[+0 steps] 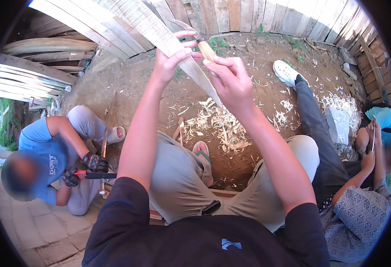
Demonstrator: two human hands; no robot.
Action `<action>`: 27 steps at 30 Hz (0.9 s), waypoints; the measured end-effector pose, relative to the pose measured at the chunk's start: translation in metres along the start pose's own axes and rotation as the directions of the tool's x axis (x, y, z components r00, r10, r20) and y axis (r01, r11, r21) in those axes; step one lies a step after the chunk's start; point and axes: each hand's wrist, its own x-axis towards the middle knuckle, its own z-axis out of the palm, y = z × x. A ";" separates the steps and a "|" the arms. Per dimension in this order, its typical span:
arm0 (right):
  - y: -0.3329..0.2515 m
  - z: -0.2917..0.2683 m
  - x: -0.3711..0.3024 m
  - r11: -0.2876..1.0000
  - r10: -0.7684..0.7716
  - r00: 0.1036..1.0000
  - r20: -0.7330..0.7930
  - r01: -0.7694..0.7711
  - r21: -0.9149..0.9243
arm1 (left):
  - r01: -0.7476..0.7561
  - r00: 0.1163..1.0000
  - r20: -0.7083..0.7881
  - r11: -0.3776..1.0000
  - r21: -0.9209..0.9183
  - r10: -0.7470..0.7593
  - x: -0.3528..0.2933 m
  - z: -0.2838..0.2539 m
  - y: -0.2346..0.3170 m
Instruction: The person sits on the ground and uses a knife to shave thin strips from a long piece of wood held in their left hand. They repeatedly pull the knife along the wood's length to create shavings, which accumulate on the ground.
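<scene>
Pale wooden strip is held up in the air over the shavings pile, narrow tip toward it. Left hand pinches the strip; right hand grips the handle of a curved knife. Risk: knife sits right by the left fingers (contact, can't tell), so a slipping grip or twisting strip could cut them. Thin tip could split if the blade bites too deep. Strip looks long, flat, tapered, fine-lined; far end out of view. Left of the pile, gloved co-worker with red-handled tool; beyond it, plank fence.
</scene>
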 end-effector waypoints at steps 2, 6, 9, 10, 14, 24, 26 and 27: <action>0.002 0.008 0.004 0.996 -0.084 0.996 -0.032 0.084 0.016 | -0.083 0.997 0.004 0.996 -0.021 0.083 0.003 -0.002 -0.006; 0.011 0.016 0.003 0.991 -0.127 0.992 -0.006 0.126 -0.031 | -0.117 0.992 0.053 0.993 0.008 0.117 0.005 0.001 -0.009; 0.009 0.024 0.001 0.991 -0.122 0.992 -0.018 0.121 -0.056 | -0.141 0.990 0.006 0.990 -0.010 0.141 0.001 0.001 -0.016; 0.011 0.027 0.001 0.992 -0.120 0.992 -0.033 0.118 -0.052 | -0.163 0.986 -0.021 0.986 0.028 0.163 0.002 -0.002 -0.021; 0.011 0.024 0.008 0.996 -0.069 0.997 -0.018 0.068 -0.060 | -0.206 0.971 -0.075 0.954 0.216 0.227 0.008 -0.002 -0.026; -0.027 0.023 0.012 0.995 -0.057 0.994 -0.096 0.049 -0.082 | -0.163 0.927 -0.334 0.985 0.059 0.173 0.001 -0.040 -0.048; -0.063 0.015 0.015 0.994 0.057 0.995 -0.081 -0.049 0.094 | -0.154 0.926 -0.344 0.988 0.033 0.156 0.002 -0.050 -0.057; -0.090 0.008 0.017 0.954 0.137 0.990 -0.017 -0.127 0.272 | -0.156 0.924 -0.352 0.988 0.011 0.150 0.006 -0.054 -0.064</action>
